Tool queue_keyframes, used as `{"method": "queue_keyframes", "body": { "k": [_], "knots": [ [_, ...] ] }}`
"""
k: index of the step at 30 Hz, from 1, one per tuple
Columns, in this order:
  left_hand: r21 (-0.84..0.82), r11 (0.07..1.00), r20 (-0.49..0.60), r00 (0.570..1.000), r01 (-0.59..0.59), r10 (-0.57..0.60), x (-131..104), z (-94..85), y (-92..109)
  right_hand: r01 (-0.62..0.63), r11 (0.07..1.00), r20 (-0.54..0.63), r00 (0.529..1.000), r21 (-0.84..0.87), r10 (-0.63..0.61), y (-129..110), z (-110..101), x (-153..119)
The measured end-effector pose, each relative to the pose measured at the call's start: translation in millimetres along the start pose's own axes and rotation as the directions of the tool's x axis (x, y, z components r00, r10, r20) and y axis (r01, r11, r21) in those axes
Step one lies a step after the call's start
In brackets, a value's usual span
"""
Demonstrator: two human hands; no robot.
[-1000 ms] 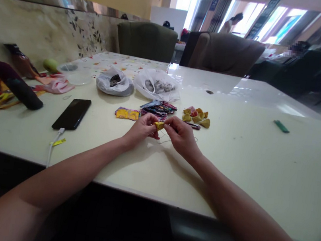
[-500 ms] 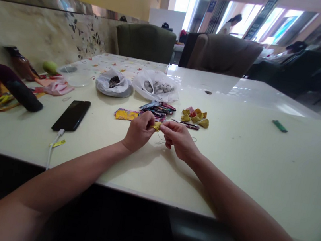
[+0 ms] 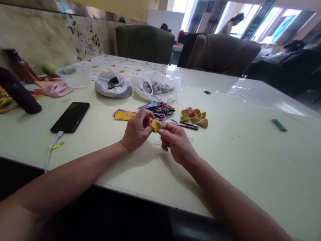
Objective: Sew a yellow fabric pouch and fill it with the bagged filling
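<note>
Yellow piece (image 3: 156,126) has turned between the hands, showing a broader face

From my end, I see it held above the table (image 3: 245,177): the left hand (image 3: 137,130) pinches it, while the right hand (image 3: 177,142) grips its edge between thumb and forefinger. Beyond them, two plastic bags stand open; the left bag (image 3: 121,89) holds dark bits (image 3: 113,83), the right bag (image 3: 154,98) whitish-grey fluff (image 3: 162,88). I can't make out any contents in the clear tub (image 3: 77,80).

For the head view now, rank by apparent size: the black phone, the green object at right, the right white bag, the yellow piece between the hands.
1. White bag
2. Phone
Unranked, smallest: yellow piece and green object, too alike.
</note>
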State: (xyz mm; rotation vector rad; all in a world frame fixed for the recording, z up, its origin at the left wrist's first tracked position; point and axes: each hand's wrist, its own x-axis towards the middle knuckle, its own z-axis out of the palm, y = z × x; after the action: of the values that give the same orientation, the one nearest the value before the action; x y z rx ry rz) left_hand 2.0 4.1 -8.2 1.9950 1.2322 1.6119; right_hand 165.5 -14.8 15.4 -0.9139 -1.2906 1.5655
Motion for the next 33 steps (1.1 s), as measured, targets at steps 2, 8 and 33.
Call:
{"method": "queue_keyframes", "body": {
  "k": [2,8,33],
  "knots": [
    [-0.039,0.999,0.032,0.999,-0.001,0.002,0,1.5,-1,0.006,1.0,-0.009,1.0,-0.016,-0.006,1,-1,0],
    [-0.063,0.997,0.018,0.999,0.052,-0.051,-2,4.4,0,0.004,0.999,0.036,0.999,-0.041,-0.003,-1,2,0],
    [-0.296,0.945,0.111,0.987,0.141,-0.113,-1,3.6,2,0.062,0.998,0.008,0.998,-0.028,-0.062,-1,-4,1]
  ]
}}
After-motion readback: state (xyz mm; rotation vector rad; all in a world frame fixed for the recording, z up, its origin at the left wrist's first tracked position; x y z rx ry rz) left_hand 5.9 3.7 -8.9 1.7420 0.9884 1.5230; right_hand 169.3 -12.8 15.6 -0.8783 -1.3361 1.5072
